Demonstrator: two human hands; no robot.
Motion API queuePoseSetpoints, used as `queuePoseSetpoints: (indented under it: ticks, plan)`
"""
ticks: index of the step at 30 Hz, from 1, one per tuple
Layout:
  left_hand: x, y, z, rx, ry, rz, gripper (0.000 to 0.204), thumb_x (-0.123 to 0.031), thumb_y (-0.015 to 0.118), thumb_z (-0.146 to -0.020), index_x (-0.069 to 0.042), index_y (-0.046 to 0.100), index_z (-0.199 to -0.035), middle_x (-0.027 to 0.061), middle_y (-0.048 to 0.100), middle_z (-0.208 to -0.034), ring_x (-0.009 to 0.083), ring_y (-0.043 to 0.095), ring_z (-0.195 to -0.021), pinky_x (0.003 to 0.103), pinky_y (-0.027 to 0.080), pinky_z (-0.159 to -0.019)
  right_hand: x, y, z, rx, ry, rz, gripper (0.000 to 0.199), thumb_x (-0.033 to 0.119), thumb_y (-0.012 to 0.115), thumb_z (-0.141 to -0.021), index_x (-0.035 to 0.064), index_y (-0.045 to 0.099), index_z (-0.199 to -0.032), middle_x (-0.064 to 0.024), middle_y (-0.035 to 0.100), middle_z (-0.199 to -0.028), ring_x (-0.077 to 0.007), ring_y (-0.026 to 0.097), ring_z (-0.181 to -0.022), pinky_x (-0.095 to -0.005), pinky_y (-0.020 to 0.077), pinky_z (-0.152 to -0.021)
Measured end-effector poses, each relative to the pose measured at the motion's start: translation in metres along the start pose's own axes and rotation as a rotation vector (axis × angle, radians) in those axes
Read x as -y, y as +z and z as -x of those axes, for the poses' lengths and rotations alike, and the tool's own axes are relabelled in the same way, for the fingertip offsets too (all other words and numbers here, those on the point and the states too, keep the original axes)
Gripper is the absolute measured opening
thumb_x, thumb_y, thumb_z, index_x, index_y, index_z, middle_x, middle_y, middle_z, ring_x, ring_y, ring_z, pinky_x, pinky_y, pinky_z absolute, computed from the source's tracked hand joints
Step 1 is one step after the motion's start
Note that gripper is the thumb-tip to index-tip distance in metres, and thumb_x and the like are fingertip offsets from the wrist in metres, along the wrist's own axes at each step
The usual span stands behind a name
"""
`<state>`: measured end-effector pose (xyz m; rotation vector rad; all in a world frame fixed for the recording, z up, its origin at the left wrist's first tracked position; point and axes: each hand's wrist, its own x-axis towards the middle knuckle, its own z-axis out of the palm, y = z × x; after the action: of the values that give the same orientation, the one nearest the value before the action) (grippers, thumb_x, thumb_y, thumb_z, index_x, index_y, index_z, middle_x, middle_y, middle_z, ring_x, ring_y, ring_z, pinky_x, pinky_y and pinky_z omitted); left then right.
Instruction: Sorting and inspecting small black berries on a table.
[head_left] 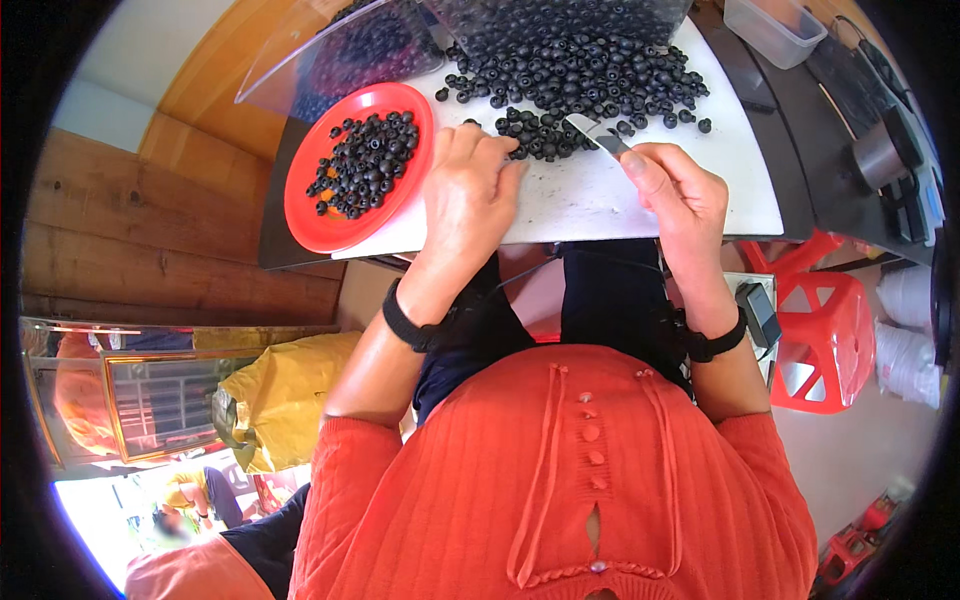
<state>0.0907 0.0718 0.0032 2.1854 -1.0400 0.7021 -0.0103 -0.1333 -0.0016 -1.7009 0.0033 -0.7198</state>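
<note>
Many blueberries lie heaped on a white board, with a smaller cluster at the heap's near edge. Left of that cluster, my left hand rests low on the board. Its fingers curl down and inward, so their tips and anything between them are hidden. My right hand grips a small knife by its handle. The blade points up and left, over the edge of the cluster. Beside my left hand, a round red plate holds a pile of blueberries.
A clear plastic container with dark berries stands behind the plate. Another clear tub sits at the far right, with a metal cup nearer. A red stool is below right; a yellow bag is below left.
</note>
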Motion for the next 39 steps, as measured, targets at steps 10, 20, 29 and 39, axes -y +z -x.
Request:
queuePoseSetpoints:
  ticks: [10,20,29,39]
  plan:
    - [0.0,-0.003,-0.001,0.135,-0.089,0.004,0.014,-0.008,0.073,-0.082,-0.002,0.067,-0.092,0.0126,0.059,-0.085,0.0325,0.058,-0.083,0.043,0.048,-0.071,0.001,-0.001,0.0,0.015,-0.014,-0.019,0.023,0.021,0.073,-0.095,-0.0019,0.073,-0.093,0.002,0.061,-0.069,-0.0034,0.048,-0.062,-0.0216,0.0369,-0.054]
    - [-0.005,-0.011,-0.005,0.23,0.002,-0.038,0.013,-0.008,0.07,-0.084,0.0,0.069,-0.093,0.014,0.061,-0.086,0.0345,0.059,-0.086,0.045,0.049,-0.074,0.0,0.0,0.001,0.025,-0.048,0.034,0.022,0.02,0.073,-0.096,-0.0019,0.073,-0.093,0.0026,0.058,-0.065,-0.0033,0.047,-0.06,-0.0219,0.0363,-0.052]
    - [0.005,-0.004,0.0,0.149,-0.046,0.068,0.009,-0.003,0.069,-0.084,0.0,0.071,-0.093,0.014,0.061,-0.087,0.0338,0.06,-0.087,0.043,0.049,-0.076,0.0,0.004,0.001,0.046,-0.115,0.122,0.022,0.02,0.073,-0.095,-0.0013,0.072,-0.091,0.0017,0.057,-0.063,-0.004,0.047,-0.058,-0.0224,0.0369,-0.052]
    - [-0.002,-0.005,-0.003,0.182,0.045,-0.054,0.014,-0.004,0.071,-0.082,0.0,0.07,-0.096,0.0132,0.058,-0.087,0.0323,0.059,-0.086,0.039,0.049,-0.076,-0.005,0.005,0.001,0.039,-0.147,0.175,0.023,0.022,0.073,-0.095,-0.0008,0.072,-0.091,-0.0007,0.059,-0.062,-0.0055,0.049,-0.056,-0.0241,0.0388,-0.051]
